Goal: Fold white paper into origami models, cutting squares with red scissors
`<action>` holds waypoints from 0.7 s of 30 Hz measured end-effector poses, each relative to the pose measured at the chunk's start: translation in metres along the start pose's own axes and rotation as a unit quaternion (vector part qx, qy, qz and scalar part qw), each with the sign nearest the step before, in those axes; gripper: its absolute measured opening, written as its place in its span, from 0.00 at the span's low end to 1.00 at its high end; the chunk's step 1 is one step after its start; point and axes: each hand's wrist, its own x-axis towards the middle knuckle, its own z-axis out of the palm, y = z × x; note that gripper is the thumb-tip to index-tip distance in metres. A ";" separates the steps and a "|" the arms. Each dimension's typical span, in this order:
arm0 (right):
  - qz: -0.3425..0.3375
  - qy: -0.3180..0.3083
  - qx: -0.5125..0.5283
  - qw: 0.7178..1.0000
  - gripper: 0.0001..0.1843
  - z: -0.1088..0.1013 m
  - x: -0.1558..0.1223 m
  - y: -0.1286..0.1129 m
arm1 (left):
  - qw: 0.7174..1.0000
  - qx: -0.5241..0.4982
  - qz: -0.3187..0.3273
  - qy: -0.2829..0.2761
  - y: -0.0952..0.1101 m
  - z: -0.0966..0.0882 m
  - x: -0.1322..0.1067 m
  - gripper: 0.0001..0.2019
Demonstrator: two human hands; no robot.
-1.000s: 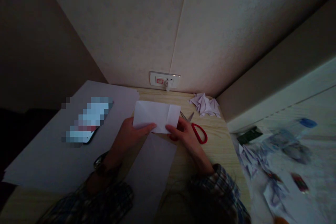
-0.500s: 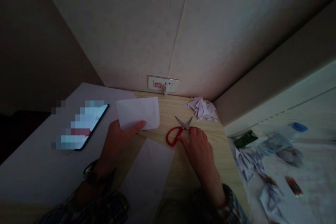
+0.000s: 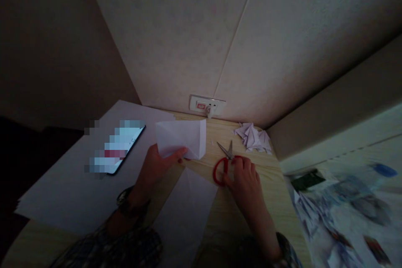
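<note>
My left hand (image 3: 161, 167) pinches a piece of folded white paper (image 3: 179, 136) near its lower edge, with the thumb across its front. A narrow folded strip runs down the paper's right side. My right hand (image 3: 246, 180) is closed on the red-handled scissors (image 3: 225, 166), whose metal blades stand apart and point toward the wall. The blades are to the right of the folded paper and do not touch it. Below, between my forearms, a creased white sheet (image 3: 188, 205) lies on the wooden tabletop.
A lit phone (image 3: 121, 146) rests on a stack of white paper (image 3: 69, 205) at the left. Folded paper pieces (image 3: 253, 138) sit in the back right corner. A wall socket (image 3: 205, 105) holds a plug. Beyond the right edge lie a blue-capped plastic bottle (image 3: 361, 184) and more folded paper.
The view has shifted, so the scene sits further right. The scissors' blades and handles have come somewhat closer together. The folded paper has tilted slightly, still in my left hand.
</note>
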 end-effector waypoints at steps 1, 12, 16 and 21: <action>-0.002 -0.009 0.008 1.000 0.14 -0.001 0.000 0.000 | 1.000 -0.001 0.004 -0.003 0.000 0.000 0.000 0.10; -0.001 0.049 0.102 0.994 0.11 0.009 0.007 0.000 | 0.999 -0.008 0.042 -0.018 -0.003 0.001 0.001 0.11; 0.000 0.056 0.203 0.978 0.13 0.012 0.012 0.004 | 0.999 -0.009 0.043 -0.014 -0.003 0.002 0.000 0.08; 0.051 -0.055 0.494 0.866 0.16 0.003 0.016 0.012 | 0.999 -0.025 0.033 -0.016 0.000 0.001 -0.003 0.07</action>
